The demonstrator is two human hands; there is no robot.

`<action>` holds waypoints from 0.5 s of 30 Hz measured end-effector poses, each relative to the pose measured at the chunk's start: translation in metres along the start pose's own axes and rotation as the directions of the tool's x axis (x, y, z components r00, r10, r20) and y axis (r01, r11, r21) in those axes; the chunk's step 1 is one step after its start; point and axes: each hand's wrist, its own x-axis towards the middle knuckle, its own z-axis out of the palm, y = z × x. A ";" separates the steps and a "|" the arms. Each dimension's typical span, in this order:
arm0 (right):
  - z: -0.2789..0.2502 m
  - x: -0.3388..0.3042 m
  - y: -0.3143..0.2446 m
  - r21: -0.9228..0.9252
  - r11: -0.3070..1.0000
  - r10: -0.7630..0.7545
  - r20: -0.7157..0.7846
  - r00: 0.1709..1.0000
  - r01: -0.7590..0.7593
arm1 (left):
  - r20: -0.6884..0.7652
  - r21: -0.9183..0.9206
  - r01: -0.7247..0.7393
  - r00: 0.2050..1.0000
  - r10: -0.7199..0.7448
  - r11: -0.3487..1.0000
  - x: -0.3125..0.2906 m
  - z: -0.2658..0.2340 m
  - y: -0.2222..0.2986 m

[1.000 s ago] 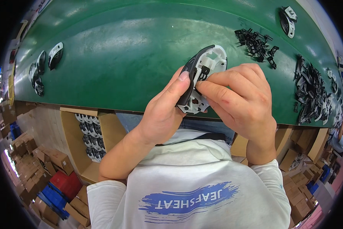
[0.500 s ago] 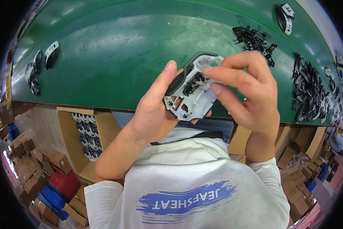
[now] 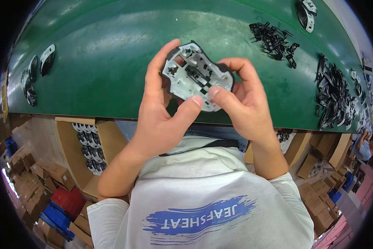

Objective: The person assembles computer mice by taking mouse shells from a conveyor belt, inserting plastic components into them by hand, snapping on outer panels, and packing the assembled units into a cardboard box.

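Observation:
Both my hands hold a mouse shell (image 3: 182, 88) just over the near edge of the table, its hollow white inside facing up and its sides black. A black plastic insert (image 3: 197, 76) sits in the middle of that hollow. My left hand (image 3: 161, 120) wraps the left side, fingers at the far rim and thumb on the near end. My right hand (image 3: 249, 101) grips the right side, with its thumb pressing inside the shell beside the black insert. The fingers underneath are partly hidden.
On the green table (image 3: 111, 79) lie a small pile of black plastic parts (image 3: 273, 41), a larger black pile (image 3: 334, 97) and several shells (image 3: 48, 60) at the left. An open cardboard box (image 3: 114, 143) of shells stands below the edge. Another person (image 3: 363, 147) is far right.
The shell has turned, its black insert now slanting the other way. My right hand has moved from picking inside the shell to gripping its right side, and both thumbs now press at the near end.

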 end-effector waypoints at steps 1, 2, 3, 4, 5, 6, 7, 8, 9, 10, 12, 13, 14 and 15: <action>0.003 -0.001 0.003 0.008 0.999 0.039 0.000 0.999 -0.039 | -0.055 0.128 -0.105 0.992 0.113 0.986 -0.001 0.002 -0.005; 0.007 -0.001 0.004 -0.025 0.998 0.055 -0.026 0.998 -0.056 | -0.051 0.119 -0.076 0.995 0.083 0.990 0.001 -0.002 -0.005; 0.007 -0.002 0.005 -0.016 0.998 0.068 -0.021 0.997 -0.068 | -0.060 0.126 -0.063 0.996 0.071 0.990 0.000 -0.002 -0.004; 0.006 -0.001 0.004 -0.085 0.996 0.041 -0.008 0.999 -0.041 | -0.065 0.175 -0.078 0.994 0.091 0.982 0.000 -0.001 -0.004; 0.004 0.000 0.006 -0.152 0.988 0.014 0.008 1.000 -0.013 | -0.069 0.224 -0.093 0.991 0.111 0.970 0.000 -0.001 -0.004; 0.003 0.003 0.008 -0.153 0.988 0.023 0.007 1.000 -0.022 | -0.047 0.256 -0.130 0.988 0.146 0.958 0.001 -0.003 -0.006; 0.001 0.008 0.011 -0.252 0.967 -0.016 0.045 0.999 0.026 | -0.049 0.253 -0.122 0.989 0.139 0.960 0.001 -0.005 -0.010; 0.002 0.008 0.013 -0.344 0.935 -0.052 0.087 0.995 0.079 | -0.043 0.291 -0.173 0.980 0.194 0.941 0.001 -0.007 -0.013; 0.005 0.009 0.013 -0.345 0.935 -0.052 0.088 0.995 0.080 | -0.033 0.329 -0.231 0.966 0.256 0.915 0.002 -0.008 -0.016; 0.011 0.009 0.012 -0.214 0.977 0.015 0.050 0.999 -0.004 | -0.078 0.346 -0.247 0.954 0.291 0.905 0.002 -0.002 -0.019; 0.024 0.008 0.016 -0.075 0.994 0.080 0.023 0.996 -0.079 | -0.100 0.297 -0.247 0.953 0.287 0.922 -0.001 0.001 -0.025; 0.031 0.006 0.024 -0.023 0.999 0.025 -0.031 0.999 -0.026 | -0.125 0.249 -0.243 0.952 0.280 0.938 -0.002 0.003 -0.027; 0.036 0.005 0.029 0.027 0.999 -0.026 -0.087 0.996 0.029 | -0.200 0.177 -0.179 0.956 0.214 0.968 -0.003 0.006 -0.029; 0.040 0.004 0.030 0.030 0.999 -0.025 -0.083 0.996 0.028 | -0.203 0.180 -0.179 0.955 0.214 0.967 -0.005 0.004 -0.029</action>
